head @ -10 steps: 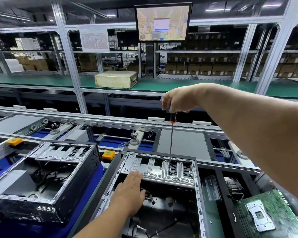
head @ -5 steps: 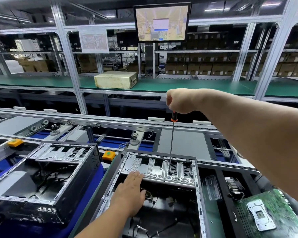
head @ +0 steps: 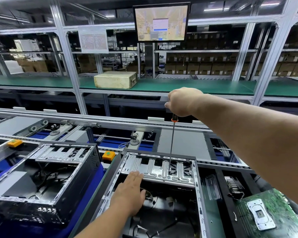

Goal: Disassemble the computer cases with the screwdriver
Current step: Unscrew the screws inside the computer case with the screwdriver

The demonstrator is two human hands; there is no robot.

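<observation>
Right hand: your right hand [head: 181, 102] grips the screwdriver [head: 172, 145], tip on the drive bracket [head: 159, 170].
Left hand: your left hand [head: 130, 192] lies flat on the computer case [head: 199, 191].

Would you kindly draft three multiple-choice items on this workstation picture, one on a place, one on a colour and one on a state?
1. Where does the tip of the screwdriver rest?
A. on the silver bracket of the nearer computer case
B. on the green circuit board
C. on the beige box on the shelf

2. What colour is the collar at the base of the screwdriver's handle?
A. blue
B. orange
C. white

3. How does the left hand lie?
A. fist clenched in the air
B. pinching a cable
C. flat, fingers straight, on the case

Answers: 1 A, the shaft runs down to the silver bracket of the computer case. 2 B, an orange band shows just below the right hand gripping the handle. 3 C, the palm lies flat with the fingertips at the bracket's edge.
</observation>
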